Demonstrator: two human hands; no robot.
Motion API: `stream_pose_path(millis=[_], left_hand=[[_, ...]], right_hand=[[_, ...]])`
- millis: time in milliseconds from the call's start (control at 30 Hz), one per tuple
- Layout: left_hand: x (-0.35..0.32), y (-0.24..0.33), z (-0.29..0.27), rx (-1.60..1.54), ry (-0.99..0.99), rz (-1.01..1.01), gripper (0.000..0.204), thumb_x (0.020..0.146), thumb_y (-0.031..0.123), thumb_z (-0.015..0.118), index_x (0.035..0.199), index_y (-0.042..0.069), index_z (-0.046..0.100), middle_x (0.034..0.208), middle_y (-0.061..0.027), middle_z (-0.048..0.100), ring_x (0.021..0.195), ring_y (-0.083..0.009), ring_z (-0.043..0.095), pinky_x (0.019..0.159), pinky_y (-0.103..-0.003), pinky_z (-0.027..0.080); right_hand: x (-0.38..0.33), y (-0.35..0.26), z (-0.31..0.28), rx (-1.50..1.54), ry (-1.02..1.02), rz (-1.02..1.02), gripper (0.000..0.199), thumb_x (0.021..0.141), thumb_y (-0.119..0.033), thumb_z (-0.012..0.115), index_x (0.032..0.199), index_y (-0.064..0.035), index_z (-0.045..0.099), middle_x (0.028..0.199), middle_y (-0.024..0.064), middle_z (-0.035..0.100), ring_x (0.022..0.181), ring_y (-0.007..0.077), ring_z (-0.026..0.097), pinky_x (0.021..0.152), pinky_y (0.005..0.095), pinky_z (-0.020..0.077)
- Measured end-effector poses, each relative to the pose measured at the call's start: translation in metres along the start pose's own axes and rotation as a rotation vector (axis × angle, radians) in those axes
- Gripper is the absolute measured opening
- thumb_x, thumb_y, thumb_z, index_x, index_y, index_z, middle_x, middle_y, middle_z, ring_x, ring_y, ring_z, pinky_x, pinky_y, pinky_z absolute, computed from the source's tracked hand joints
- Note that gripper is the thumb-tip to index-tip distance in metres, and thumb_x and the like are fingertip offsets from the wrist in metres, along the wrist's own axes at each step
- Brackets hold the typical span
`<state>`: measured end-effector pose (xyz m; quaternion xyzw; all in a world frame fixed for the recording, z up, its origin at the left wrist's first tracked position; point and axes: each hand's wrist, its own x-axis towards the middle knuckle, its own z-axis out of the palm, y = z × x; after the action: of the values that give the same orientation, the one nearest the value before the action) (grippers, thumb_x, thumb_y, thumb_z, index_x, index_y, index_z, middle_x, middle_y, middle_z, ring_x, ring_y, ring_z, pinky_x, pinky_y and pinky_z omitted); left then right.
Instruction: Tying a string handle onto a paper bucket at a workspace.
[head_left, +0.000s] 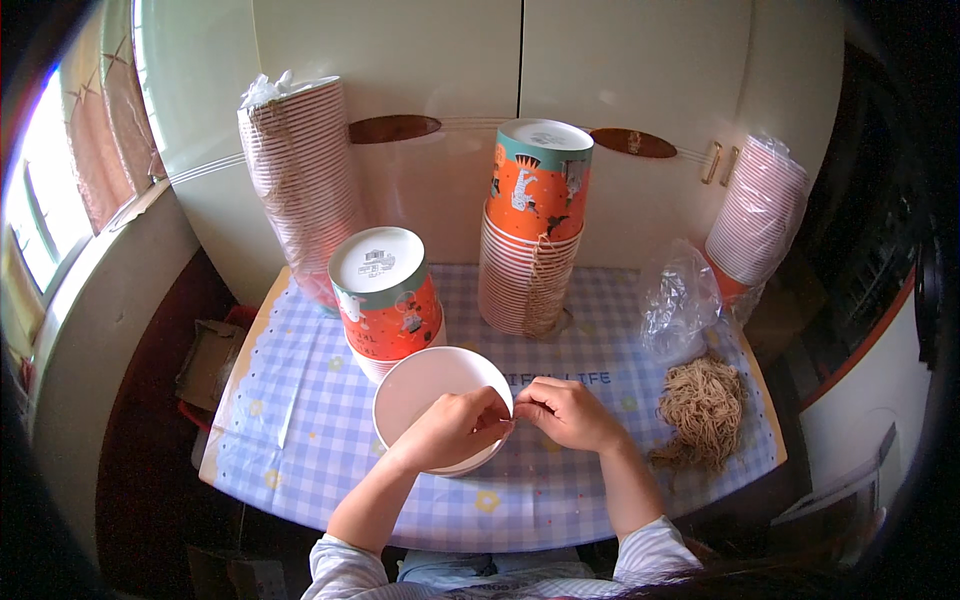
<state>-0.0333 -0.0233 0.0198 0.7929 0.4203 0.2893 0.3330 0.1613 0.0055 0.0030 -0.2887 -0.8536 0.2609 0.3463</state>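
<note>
Both hands pinched at rim | left hand [452, 428], right hand [566, 412] | white paper bowl [425, 392], open-side up | twine pile [702, 408] at 3 o'clock

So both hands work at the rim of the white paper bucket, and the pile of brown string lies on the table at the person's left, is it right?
Not quite. In the head view the pile of brown string lies at the person's right, not left. The rest holds: left hand and right hand meet at the rim of the white paper bucket.

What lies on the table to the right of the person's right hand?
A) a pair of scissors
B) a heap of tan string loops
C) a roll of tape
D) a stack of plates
B: a loose heap of tan string loops lies on the checked tablecloth, right of the right hand.
</note>
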Motion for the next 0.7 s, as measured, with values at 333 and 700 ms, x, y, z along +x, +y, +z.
stream_pose_path(millis=[333, 700], left_hand=[[-0.0005, -0.003, 0.0027, 0.089, 0.049, 0.011, 0.015, 0.078, 0.014, 0.06, 0.085, 0.0, 0.059, 0.074, -0.0142, 0.064, 0.068, -0.0259, 0.064, 0.062, -0.034, 0.05], [-0.0016, -0.0029, 0.0026, 0.025, 0.163, 0.048, 0.01, 0.076, 0.009, 0.059, 0.081, 0.0, 0.06, 0.068, -0.0124, 0.062, 0.063, -0.0237, 0.063, 0.059, -0.032, 0.049]], right_hand=[[-0.0005, 0.0002, 0.001, -0.05, -0.015, 0.013, 0.013, 0.081, -0.014, 0.059, 0.082, -0.0011, 0.06, 0.077, 0.0108, 0.06, 0.067, 0.0241, 0.059, 0.057, 0.0312, 0.0466], [0.0003, -0.0032, 0.0024, -0.051, -0.029, 0.01, 0.012, 0.082, -0.012, 0.058, 0.081, -0.0005, 0.06, 0.076, 0.0105, 0.06, 0.068, 0.0254, 0.06, 0.058, 0.0322, 0.0474]])
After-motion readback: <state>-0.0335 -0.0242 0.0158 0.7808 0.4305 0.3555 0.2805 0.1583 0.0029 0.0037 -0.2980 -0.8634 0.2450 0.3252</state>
